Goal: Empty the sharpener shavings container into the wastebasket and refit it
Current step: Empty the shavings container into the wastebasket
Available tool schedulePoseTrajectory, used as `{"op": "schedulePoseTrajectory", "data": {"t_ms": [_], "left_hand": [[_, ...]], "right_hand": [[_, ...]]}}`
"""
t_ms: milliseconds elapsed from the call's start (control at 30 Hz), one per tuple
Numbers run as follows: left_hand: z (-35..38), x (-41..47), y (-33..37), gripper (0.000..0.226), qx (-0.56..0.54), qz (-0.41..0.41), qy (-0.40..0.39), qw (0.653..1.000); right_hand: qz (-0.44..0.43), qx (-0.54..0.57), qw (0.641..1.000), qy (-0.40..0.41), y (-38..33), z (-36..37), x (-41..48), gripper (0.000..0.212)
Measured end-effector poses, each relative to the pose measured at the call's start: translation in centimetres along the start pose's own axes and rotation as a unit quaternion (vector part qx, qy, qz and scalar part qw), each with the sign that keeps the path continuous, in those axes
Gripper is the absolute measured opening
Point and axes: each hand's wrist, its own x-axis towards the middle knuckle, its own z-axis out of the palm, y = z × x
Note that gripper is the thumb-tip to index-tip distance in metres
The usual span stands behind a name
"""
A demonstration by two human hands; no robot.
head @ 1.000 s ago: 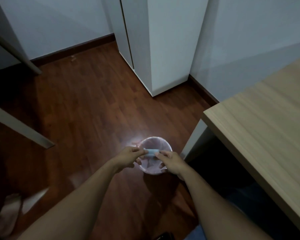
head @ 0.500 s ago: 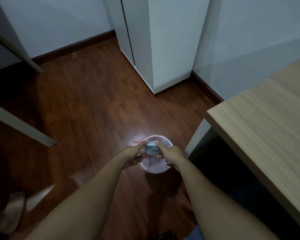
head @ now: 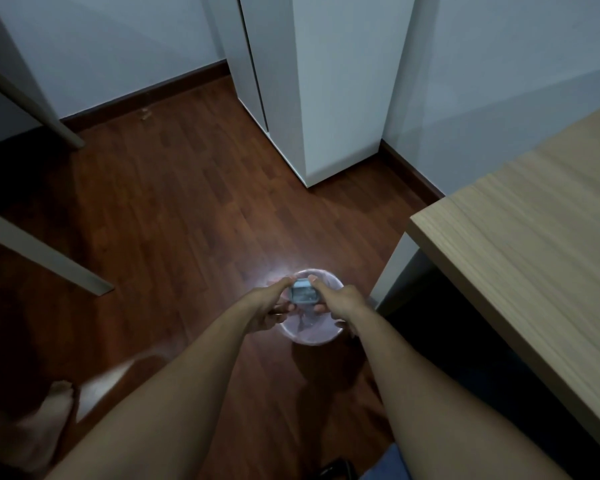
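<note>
The left hand (head: 269, 304) and the right hand (head: 338, 301) meet over the same small thing: a pale blue sharpener (head: 303, 292), boxy, held between them with arms stretched out and down. Each hand pinches one side of it, the left thumb along its left edge, the right thumb and forefinger on its right edge, the remaining fingers curled below. Its upper face shows a lighter window or opening, but the picture is too dim and small to tell whether the shavings container is pulled out, half out, or seated in the body.

Directly under the hands stands the wastebasket (head: 309, 336), a small round bin lined with a pale pinkish bag, on the dark wooden floor (head: 174, 209). The sharpener hangs above the far part of its mouth, inside the rim as seen from above. To the right of the right hand is the corner of a light wooden desk (head: 520, 244); beyond both hands stands a white cabinet (head: 326, 88). A bare foot (head: 54, 414) shows near the left elbow.

By my reading, this is the emptying step, or the work of parting the container from the body just before it. The next move calls for keeping the piece over the bin's mouth, drawing the container free with one hand while the other steadies the body, tipping it open side down, then lining it up squarely to push it back in.
</note>
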Motion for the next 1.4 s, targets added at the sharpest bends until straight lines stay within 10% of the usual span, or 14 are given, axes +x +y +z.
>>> {"op": "schedulePoseTrajectory", "data": {"t_ms": [400, 667, 1400], "left_hand": [[-2.4, -3.6, -0.2, 0.053, 0.007, 0.145, -0.083, 0.986], [-4.3, -6.1, -0.3, 0.063, 0.069, 0.347, -0.06, 0.933], [-7.0, -23.0, 10.9, 0.05, 0.116, 0.526, -0.05, 0.841]], "right_hand": [[-0.112, -0.011, 0.992, -0.055, -1.6, -1.8, -3.4, 0.042], [-0.218, -0.051, 0.974, -0.033, -2.1, -3.2, -7.0, 0.056], [-0.412, -0.005, 0.907, 0.085, -11.5, -8.2, -23.6, 0.046]]}}
